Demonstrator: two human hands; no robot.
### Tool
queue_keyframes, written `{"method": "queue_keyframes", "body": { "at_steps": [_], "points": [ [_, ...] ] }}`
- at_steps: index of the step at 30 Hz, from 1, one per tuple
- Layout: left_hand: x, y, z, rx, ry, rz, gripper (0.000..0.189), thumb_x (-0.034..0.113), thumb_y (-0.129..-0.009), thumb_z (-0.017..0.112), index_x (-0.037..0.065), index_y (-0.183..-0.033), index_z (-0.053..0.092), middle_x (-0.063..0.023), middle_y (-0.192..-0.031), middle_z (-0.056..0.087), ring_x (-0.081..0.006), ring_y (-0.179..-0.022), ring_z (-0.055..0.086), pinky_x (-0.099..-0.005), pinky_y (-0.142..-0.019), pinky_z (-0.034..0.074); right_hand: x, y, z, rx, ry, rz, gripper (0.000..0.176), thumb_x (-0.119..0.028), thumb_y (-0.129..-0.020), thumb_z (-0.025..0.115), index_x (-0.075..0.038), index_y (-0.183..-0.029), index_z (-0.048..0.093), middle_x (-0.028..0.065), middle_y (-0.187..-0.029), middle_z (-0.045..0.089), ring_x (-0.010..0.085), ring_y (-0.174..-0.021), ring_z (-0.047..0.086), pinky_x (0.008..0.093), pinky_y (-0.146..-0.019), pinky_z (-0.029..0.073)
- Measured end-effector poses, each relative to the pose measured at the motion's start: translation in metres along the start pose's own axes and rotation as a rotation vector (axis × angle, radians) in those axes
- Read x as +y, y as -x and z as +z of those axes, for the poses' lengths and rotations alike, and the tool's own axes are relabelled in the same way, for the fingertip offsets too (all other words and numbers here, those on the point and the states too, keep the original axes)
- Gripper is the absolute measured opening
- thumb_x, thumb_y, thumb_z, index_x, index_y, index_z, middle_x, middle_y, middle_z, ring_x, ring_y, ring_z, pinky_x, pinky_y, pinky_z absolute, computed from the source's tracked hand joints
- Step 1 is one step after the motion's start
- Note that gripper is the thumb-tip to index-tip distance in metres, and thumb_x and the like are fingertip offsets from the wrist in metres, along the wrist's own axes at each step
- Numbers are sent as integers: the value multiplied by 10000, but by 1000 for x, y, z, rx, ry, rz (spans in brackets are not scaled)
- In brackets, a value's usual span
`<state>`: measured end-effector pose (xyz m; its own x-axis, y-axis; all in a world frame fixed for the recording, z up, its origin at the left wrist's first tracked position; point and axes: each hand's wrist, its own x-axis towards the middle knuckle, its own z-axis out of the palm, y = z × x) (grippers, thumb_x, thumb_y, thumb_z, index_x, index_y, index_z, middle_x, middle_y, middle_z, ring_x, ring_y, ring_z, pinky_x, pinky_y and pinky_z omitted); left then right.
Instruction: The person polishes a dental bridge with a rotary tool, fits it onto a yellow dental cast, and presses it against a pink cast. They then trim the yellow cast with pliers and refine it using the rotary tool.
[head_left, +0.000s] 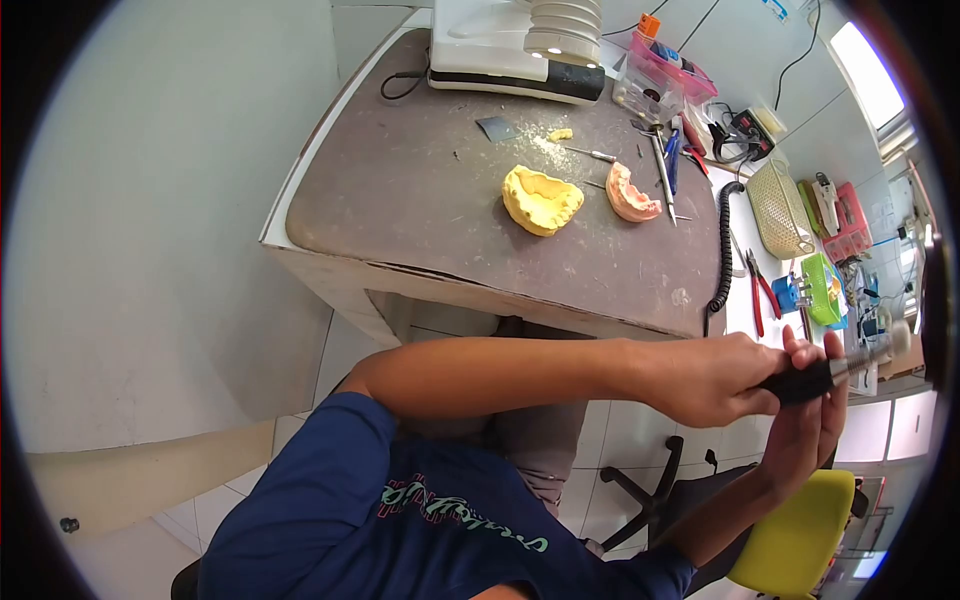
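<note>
My left hand reaches across to the right and is closed around the black handle of a handpiece-like tool. A metal shaft runs from the handle to a blurred, pale round end at the far right. My right hand is behind the same tool, its fingers bent up against the handle. On the brown bench top, away from both hands, lie a yellow dental cast and a pink dental cast. A small yellow piece rests amid pale crumbs behind them.
A white machine with a ribbed hose stands at the back. Slim hand tools lie right of the casts, beside a coiled black cable. Red-handled pliers and a cream basket are farther right. A yellow chair stands below.
</note>
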<state>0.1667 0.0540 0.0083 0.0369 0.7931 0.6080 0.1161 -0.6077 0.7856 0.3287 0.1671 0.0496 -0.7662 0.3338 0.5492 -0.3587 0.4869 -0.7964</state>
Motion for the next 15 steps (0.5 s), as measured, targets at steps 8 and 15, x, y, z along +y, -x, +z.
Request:
{"method": "queue_keyframes", "body": {
  "at_steps": [8, 15],
  "points": [
    [-14, 3, 0, 346, -249, -54, 466, 161, -819, 763, -81, -1185, 607, -241, -852, 692, -272, -743, 701, -360, -702, 553, 11, -28, 11, 102, 296, 78, 432, -272, -933, 684, 43, -1203, 566, 95, -1055, 637, 161, -1008, 595, 316, -926, 458],
    [-33, -16, -3, 1004, -239, 207, 400, 133, -839, 757, -33, -1182, 636, -122, -789, 706, -232, -730, 691, -308, -712, 559, 17, -60, 34, 127, 618, 108, 293, -134, -988, 559, 17, -1234, 604, 85, -934, 649, 131, -833, 605, 267, -761, 479]
  ]
}}
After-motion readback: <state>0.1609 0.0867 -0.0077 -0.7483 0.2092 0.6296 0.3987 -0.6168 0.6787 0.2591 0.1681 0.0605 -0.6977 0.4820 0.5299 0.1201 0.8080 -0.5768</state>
